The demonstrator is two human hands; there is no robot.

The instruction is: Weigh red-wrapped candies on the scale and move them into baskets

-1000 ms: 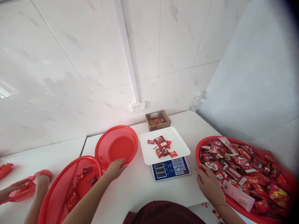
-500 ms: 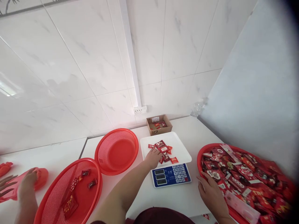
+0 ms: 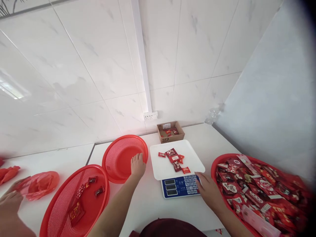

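Observation:
My left hand [image 3: 138, 166] is over the right side of an empty red mesh basket [image 3: 108, 158], fingers slightly bent and apart, with nothing visible in it. My right hand [image 3: 207, 187] is at the near right corner of the white weighing pan [image 3: 158, 169], fingers stretched out, next to the keypad of the blue scale [image 3: 179, 187]. Several red and dark red candy packets [image 3: 175, 158] lie in a loose cluster on the pan. To the right, a large red basket [image 3: 214, 164] is heaped with red packaged snacks [image 3: 259, 187].
Another red basket [image 3: 106, 187] at the left holds a few packets. A small cardboard box [image 3: 170, 139] with packets stands behind the pan. At far left, another person's hands [image 3: 12, 200] are by a red plastic bag [image 3: 43, 184]. A clear plastic container [image 3: 212, 115] sits in the corner.
My left hand has moved from the packets on the pan leftward to the empty basket. My right hand has gone from the full basket's rim to the pan corner. The other person's hands shifted.

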